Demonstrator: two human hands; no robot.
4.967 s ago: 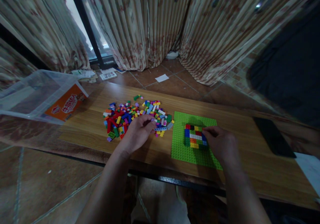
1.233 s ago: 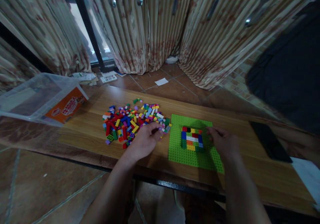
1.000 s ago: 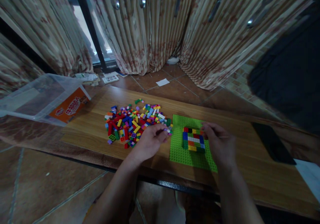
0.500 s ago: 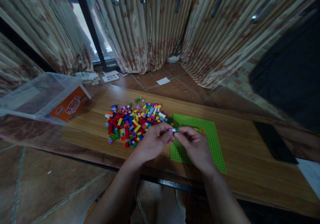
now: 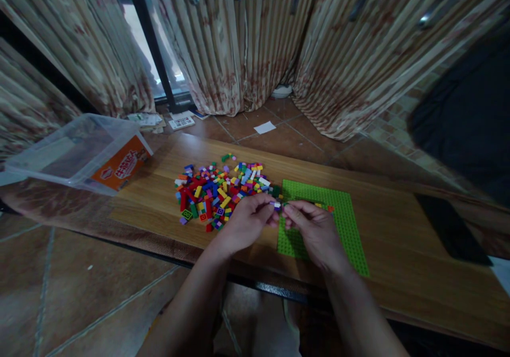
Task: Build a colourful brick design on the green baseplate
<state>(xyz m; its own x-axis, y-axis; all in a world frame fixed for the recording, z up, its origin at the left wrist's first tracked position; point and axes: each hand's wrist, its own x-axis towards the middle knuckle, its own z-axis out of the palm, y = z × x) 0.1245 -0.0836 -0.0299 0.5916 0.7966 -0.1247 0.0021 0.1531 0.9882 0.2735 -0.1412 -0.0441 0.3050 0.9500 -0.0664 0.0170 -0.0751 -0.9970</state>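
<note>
Above the left edge of the green baseplate (image 5: pixel 346 229), my two hands are close together. My left hand (image 5: pixel 247 224) pinches small purple and white toy bricks (image 5: pixel 276 205) between thumb and fingers. Facing it, my right hand (image 5: pixel 316 232) has thumb and forefinger pressed round a small green brick (image 5: pixel 284 206), of which only a sliver shows. A narrow gap seems to lie between the green brick and the white one. Behind my right hand, the flat multicoloured brick build on the baseplate is mostly hidden; an orange brick (image 5: pixel 330 209) at its far corner shows.
A heap of loose bricks (image 5: pixel 215 189) spreads over the wooden table (image 5: pixel 159 160) left of the baseplate. A clear plastic box (image 5: pixel 75 155) with an orange label stands at the far left. On the right lies a dark flat slab (image 5: pixel 450 227) beside white paper (image 5: pixel 502 272).
My right hand has moved left from the build to meet my left hand. Half a second ago purple, white and green bricks sat in one row between them; now the green one looks separated.
</note>
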